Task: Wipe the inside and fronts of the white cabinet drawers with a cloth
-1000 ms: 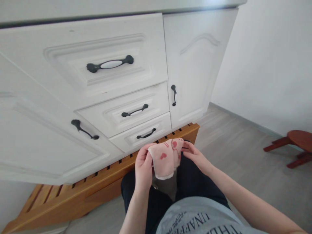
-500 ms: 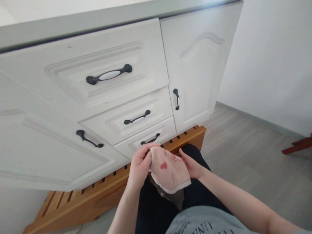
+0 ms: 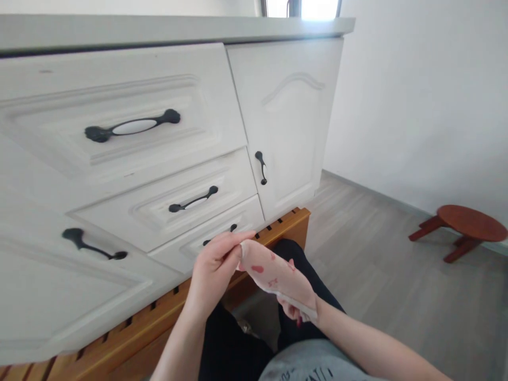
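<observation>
A small pink cloth with red marks hangs between my hands, above my lap. My left hand pinches its upper left corner between thumb and fingers. My right hand is underneath the cloth at its right end, mostly covered by it; its curled fingers show below the lower edge, with a small dark red thing beside them that I cannot make out. The cloth drapes over the back of this hand, near the wrist.
White cabinet drawers with dark handles stand in front, under a pale countertop. A slatted wooden bench runs along their foot. At the right, a reddish-brown stool stands on the grey floor.
The view has turned to the right, bringing the stool and part of a window in. My right hand has gone from the cloth's right edge to underneath it, and the cloth is now narrower.
</observation>
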A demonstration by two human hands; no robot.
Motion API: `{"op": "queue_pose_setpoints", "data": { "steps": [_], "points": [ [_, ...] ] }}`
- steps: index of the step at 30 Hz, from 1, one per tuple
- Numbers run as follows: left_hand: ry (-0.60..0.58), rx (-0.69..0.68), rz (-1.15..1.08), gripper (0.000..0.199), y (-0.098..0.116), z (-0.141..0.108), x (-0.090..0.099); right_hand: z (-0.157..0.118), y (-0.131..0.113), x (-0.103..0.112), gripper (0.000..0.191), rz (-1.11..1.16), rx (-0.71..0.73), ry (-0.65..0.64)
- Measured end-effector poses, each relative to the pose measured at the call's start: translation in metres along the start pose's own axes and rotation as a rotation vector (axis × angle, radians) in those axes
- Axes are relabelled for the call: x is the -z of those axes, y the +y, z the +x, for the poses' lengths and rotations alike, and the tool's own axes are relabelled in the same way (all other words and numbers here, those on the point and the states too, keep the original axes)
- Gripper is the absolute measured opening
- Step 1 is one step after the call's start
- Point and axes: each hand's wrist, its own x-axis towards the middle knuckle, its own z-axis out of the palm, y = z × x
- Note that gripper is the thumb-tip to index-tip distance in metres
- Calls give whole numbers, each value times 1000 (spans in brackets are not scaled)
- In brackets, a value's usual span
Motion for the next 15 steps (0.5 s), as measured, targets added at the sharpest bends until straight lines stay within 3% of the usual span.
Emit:
{"op": "queue_pose_setpoints", "data": {
  "steps": [3,7,11,15],
  "points": [
    [102,91,-13,28,-12,-9,19,-3,-27,6,76,108,33,77],
    [151,273,-58,33,-41,-31,33,-28,-79,23,40,10,155,309],
    [177,376,-453,31,-76,-52,14,-39,-128,25,29,-208,275,493],
    [282,481,-839,35,-105,-67,-8,-21,-137,19,33,-171,375,560]
  ]
}}
